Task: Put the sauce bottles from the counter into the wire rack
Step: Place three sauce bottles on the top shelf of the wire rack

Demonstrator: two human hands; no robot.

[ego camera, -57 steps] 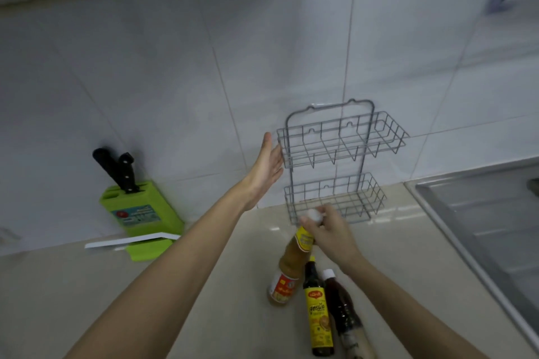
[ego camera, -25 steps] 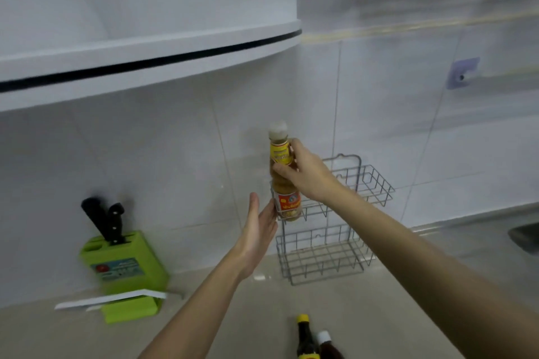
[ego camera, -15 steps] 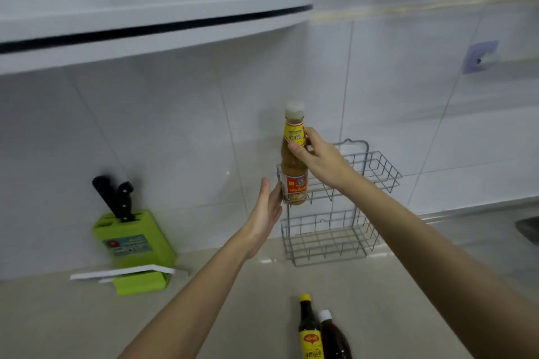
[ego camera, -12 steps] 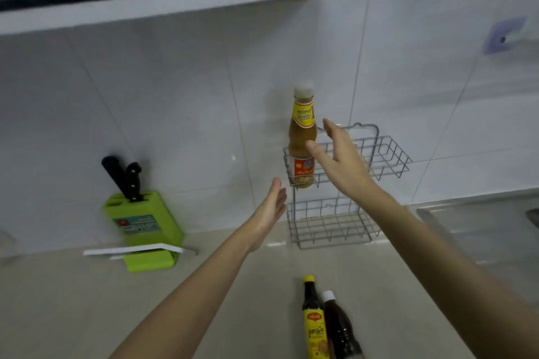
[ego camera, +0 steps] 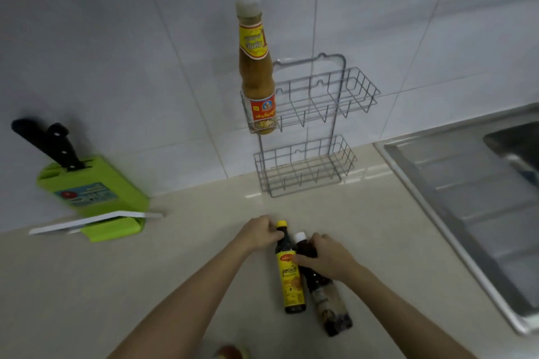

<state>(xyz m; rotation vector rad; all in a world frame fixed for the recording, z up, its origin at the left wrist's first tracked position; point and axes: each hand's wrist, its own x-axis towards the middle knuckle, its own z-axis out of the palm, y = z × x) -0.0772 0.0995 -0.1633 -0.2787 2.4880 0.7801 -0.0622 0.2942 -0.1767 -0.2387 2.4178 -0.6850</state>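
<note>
The grey two-tier wire rack (ego camera: 335, 102) stands against the tiled wall. An orange sauce bottle (ego camera: 256, 81) with a pale cap stands upright in the left end of its upper tier. Two dark bottles stand side by side on the beige counter (ego camera: 175, 256). My left hand (ego camera: 256, 234) is closed around the neck of the yellow-capped bottle with the yellow label (ego camera: 290, 280). My right hand (ego camera: 325, 259) wraps the upper part of the white-capped dark bottle (ego camera: 329, 306), its thumb lying across the yellow label. The lower tier of the rack holds nothing.
A green knife block (ego camera: 93, 192) with black-handled knives (ego camera: 49, 142) leans at the left wall, a white flat piece (ego camera: 96, 221) in front of it. A steel sink (ego camera: 466, 198) fills the right side. A small rounded object (ego camera: 230, 353) shows at the bottom edge.
My right hand let go of the orange bottle in the upper tier and dropped to the counter. Both hands now hold the two dark bottles. The view tilted down.
</note>
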